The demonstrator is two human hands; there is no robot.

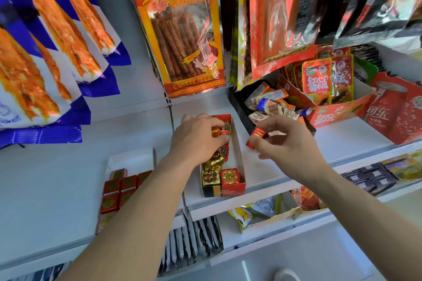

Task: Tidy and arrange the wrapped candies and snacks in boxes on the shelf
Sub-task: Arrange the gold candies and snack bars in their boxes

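White shelf [262,166] beneath hanging snack bags [180,29]. At centre, a narrow open box [225,191] stands on the shelf with its length running away from the viewer. Its front is red and black and its inner walls are white. It holds foil-wrapped candies: gold pieces [210,177] stamped with a round emblem and red pieces [229,177] bearing script lettering, side by side at the near end. Behind and to the right, a black box [237,102] holds loose mixed wrappers. Left hand [196,137]: reaching into the far half of the narrow box, fingers curled round an orange-gold candy [215,131]. Right hand [287,141]: raised just right of the box, above the shelf, thumb and fingers pinching a red foil candy [257,132] with gold stripes.
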